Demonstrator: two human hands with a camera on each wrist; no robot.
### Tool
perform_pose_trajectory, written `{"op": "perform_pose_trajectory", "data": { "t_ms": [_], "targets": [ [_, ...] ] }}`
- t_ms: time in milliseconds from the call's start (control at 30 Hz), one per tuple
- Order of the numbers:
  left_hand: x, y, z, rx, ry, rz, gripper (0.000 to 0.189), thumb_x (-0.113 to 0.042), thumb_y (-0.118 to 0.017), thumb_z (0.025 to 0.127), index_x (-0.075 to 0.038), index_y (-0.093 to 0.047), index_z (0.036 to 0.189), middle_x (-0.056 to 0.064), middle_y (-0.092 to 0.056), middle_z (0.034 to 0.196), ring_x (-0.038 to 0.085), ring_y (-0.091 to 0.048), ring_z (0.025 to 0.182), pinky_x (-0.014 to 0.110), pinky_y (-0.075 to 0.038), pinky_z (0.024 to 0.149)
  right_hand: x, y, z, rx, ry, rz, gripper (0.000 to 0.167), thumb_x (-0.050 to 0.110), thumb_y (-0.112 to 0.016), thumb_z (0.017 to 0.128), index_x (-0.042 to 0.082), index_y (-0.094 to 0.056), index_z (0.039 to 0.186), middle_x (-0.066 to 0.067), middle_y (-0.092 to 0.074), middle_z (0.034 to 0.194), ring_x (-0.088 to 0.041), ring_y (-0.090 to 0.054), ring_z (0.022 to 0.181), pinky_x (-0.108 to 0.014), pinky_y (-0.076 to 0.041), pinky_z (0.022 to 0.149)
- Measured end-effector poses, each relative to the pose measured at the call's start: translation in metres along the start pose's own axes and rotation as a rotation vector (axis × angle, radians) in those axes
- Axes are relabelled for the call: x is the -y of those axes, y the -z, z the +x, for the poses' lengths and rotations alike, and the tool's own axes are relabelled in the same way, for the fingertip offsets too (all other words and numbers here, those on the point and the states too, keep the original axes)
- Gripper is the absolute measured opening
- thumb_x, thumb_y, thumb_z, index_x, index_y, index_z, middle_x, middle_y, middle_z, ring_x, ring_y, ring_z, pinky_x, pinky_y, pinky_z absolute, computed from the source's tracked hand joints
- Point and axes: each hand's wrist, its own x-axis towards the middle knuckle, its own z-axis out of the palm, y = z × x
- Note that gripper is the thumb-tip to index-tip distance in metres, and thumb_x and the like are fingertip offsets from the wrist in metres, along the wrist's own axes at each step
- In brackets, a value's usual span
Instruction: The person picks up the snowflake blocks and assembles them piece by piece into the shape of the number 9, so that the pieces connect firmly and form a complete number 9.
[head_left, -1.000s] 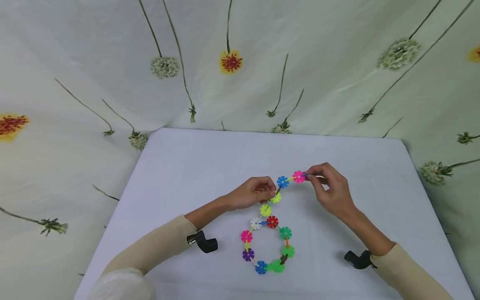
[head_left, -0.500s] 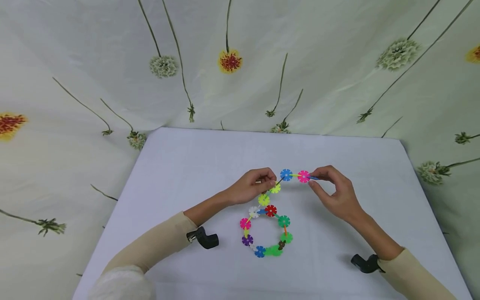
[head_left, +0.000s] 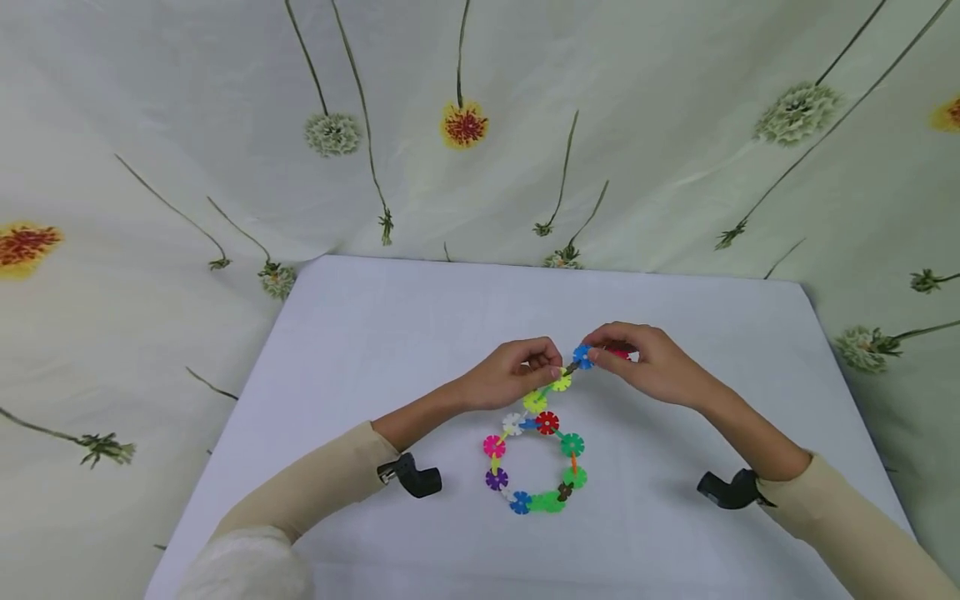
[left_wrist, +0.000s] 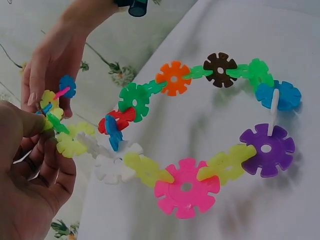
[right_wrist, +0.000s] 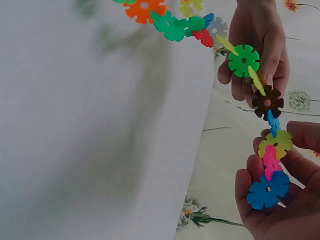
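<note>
A chain of interlocking notched plastic discs hangs between my hands, joined to a closed ring of discs below. My left hand (head_left: pixel 506 375) pinches the chain near a brown disc (right_wrist: pixel 268 103) and a green disc (right_wrist: pixel 244 61). In the right wrist view my right hand (right_wrist: pixel 295 175) holds a yellow disc (right_wrist: pixel 282 142) between thumb and fingers. A pink disc (right_wrist: pixel 270 162) and a blue disc (right_wrist: pixel 269 190) hang past it over the palm. The ring includes a purple disc (left_wrist: pixel 280 155), a pink disc (left_wrist: pixel 175 200) and an orange disc (left_wrist: pixel 168 85).
A white-covered table (head_left: pixel 375 308) lies under the hands. Behind it hangs a flower-printed cloth (head_left: pixel 637 83). Black wrist cameras (head_left: pixel 420 479) stick out from both sleeves.
My right hand has moved left along the chain, from beyond its far end to the blue-looking disc closer to my left hand. The ring has shifted slightly away from me.
</note>
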Motion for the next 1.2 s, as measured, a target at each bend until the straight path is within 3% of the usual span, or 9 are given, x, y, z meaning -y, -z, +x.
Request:
{"op": "perform_pose_trajectory", "data": {
  "t_ms": [200, 433, 633, 800, 933, 1200],
  "targets": [
    [0.007, 0.003, -0.006, 0.008, 0.041, 0.006, 0.013, -0.018, -0.064, 0.108, -0.009, -0.067, 0.117, 0.006, -0.067, 0.104, 0.015, -0.061, 0.096, 0.023, -0.053, 0.081, -0.009, -0.001, 0.001, -0.020, -0.047, 0.126, 0.010, 0.022, -0.070, 0.105, 0.016, -0.077, 0.107, -0.007, -0.073, 0.097, -0.021, -0.064, 0.086, -0.028, -0.054, 0.073],
    [0.015, 0.007, -0.013, 0.097, 0.106, 0.098, 0.012, -0.016, -0.066, 0.106, -0.008, -0.067, 0.114, 0.004, -0.067, 0.099, 0.010, -0.060, 0.091, 0.021, -0.054, 0.083, -0.020, -0.002, -0.005, -0.044, -0.128, 0.202, 0.014, 0.024, -0.068, 0.106, 0.012, -0.075, 0.109, -0.010, -0.074, 0.099, -0.022, -0.064, 0.082, -0.030, -0.054, 0.070],
    [0.015, 0.007, -0.014, 0.042, 0.081, 0.085, 0.009, -0.014, -0.063, 0.107, -0.008, -0.067, 0.111, 0.006, -0.068, 0.098, 0.012, -0.062, 0.091, 0.021, -0.053, 0.079, -0.024, -0.003, -0.011, -0.043, -0.114, 0.168, 0.013, 0.023, -0.067, 0.106, 0.012, -0.074, 0.108, -0.013, -0.073, 0.099, -0.027, -0.067, 0.089, -0.029, -0.055, 0.074],
    [0.006, 0.010, -0.012, 0.001, 0.036, 0.090, 0.007, -0.017, -0.063, 0.107, -0.011, -0.067, 0.108, 0.003, -0.065, 0.094, 0.014, -0.060, 0.089, 0.022, -0.051, 0.076, -0.020, 0.001, -0.018, -0.046, -0.069, 0.100, 0.008, 0.021, -0.068, 0.106, 0.016, -0.074, 0.104, -0.001, -0.073, 0.092, -0.025, -0.069, 0.093, -0.027, -0.057, 0.086],
    [-0.003, 0.015, -0.010, 0.013, 0.010, 0.122, 0.007, -0.018, -0.062, 0.108, -0.012, -0.066, 0.108, 0.000, -0.062, 0.090, 0.013, -0.056, 0.084, 0.023, -0.047, 0.074, -0.017, 0.006, -0.020, -0.039, -0.043, 0.049, 0.007, 0.022, -0.068, 0.106, 0.017, -0.073, 0.106, 0.003, -0.075, 0.095, -0.022, -0.072, 0.096, -0.028, -0.058, 0.092],
    [-0.017, 0.018, -0.002, 0.051, -0.036, 0.159, 0.008, -0.018, -0.061, 0.108, -0.011, -0.066, 0.108, 0.000, -0.062, 0.090, 0.013, -0.055, 0.083, 0.023, -0.046, 0.075, -0.004, 0.008, -0.012, -0.044, 0.006, -0.025, 0.017, 0.032, -0.069, 0.106, 0.024, -0.073, 0.121, 0.007, -0.076, 0.115, -0.014, -0.068, 0.112, -0.034, -0.057, 0.097]
  ]
}}
